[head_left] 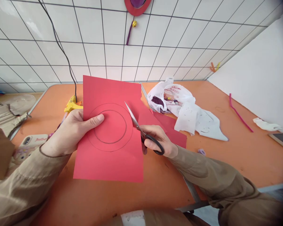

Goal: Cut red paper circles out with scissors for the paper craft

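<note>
A red sheet of paper [108,166] with two circles drawn one inside the other is held up above the orange table. My left hand [77,128] grips its left side, thumb on the front near the inner circle and the other fingers hidden behind. Black-handled scissors [133,117] are in my right hand [159,139], their blades at the sheet's right side, beside the outer circle. A slit runs in from the right edge near the blades. More red paper [179,135] lies on the table behind my right hand.
A white plastic bag [186,97] and white sheets [198,121] lie behind on the orange table [216,150]. To the left are a yellow glue gun [72,104], a phone [34,140] and cardboard [0,153]. A pink stick [239,116] and another phone [281,140] are at right.
</note>
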A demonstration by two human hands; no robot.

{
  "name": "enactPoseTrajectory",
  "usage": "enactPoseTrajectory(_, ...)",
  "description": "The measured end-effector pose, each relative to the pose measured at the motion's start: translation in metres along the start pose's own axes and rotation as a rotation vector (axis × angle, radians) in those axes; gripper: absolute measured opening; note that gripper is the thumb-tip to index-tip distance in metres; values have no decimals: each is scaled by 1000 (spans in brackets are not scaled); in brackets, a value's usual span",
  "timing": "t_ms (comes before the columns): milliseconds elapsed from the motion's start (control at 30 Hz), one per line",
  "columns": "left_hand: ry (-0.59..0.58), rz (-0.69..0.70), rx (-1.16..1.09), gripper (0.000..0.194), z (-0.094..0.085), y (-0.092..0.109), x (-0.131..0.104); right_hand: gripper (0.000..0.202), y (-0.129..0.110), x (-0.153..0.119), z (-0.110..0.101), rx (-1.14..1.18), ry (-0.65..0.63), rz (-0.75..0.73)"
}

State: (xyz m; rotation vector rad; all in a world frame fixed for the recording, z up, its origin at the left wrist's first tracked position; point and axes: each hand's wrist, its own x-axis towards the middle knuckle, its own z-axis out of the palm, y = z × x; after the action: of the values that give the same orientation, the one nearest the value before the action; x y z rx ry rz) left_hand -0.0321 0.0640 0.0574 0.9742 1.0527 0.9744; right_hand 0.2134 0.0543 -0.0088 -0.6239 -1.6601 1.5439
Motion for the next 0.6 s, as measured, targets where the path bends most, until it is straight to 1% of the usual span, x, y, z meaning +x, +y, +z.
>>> enactPoseTrajectory(233, 10, 1, -3, 14, 0, 0, 1, 38, -1, 1, 1, -29, 3, -6)
enactPoseTrajectory(433, 30, -14, 37, 14, 2, 3, -2, 40, -1, 0, 1, -25, 15, 23)
enactPoseTrajectory(600, 2, 11, 5, 12, 1, 1, 0, 40, -1, 1, 1, -24, 15, 17)
